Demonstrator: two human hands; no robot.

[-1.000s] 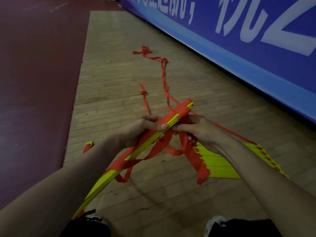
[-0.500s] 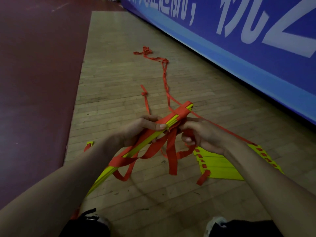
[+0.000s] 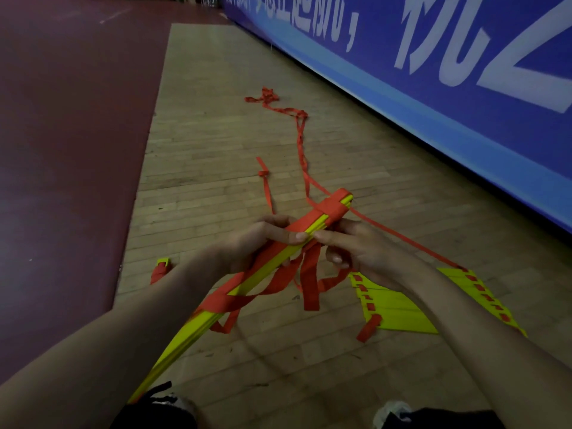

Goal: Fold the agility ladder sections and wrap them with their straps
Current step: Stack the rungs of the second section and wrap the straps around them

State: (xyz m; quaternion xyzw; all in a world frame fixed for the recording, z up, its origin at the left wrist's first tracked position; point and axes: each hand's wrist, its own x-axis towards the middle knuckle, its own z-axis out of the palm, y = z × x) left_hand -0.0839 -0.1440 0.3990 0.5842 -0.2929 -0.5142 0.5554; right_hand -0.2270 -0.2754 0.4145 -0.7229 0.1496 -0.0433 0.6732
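A bundle of stacked yellow ladder rungs (image 3: 198, 329) slants from lower left up to the centre, with red strap wound round its far end (image 3: 332, 205). My left hand (image 3: 263, 239) grips the bundle near the middle, thumb on top. My right hand (image 3: 353, 246) holds the bundle from the right side and pinches red strap against it. Loose red strap loops (image 3: 309, 283) hang below both hands. A second fanned stack of yellow rungs (image 3: 399, 311) lies on the floor under my right forearm.
A long red strap (image 3: 301, 140) trails away over the wooden floor (image 3: 216, 150) to a tangle far off. A blue banner wall (image 3: 433, 72) runs along the right. Dark red flooring (image 3: 62, 134) lies left. A small yellow-red piece (image 3: 161, 267) rests left. My shoes (image 3: 390, 410) show at the bottom.
The hanging red strap loops have shortened and swung left under the bundle. My right hand has shifted up against the bundle. The left hand keeps its grip.
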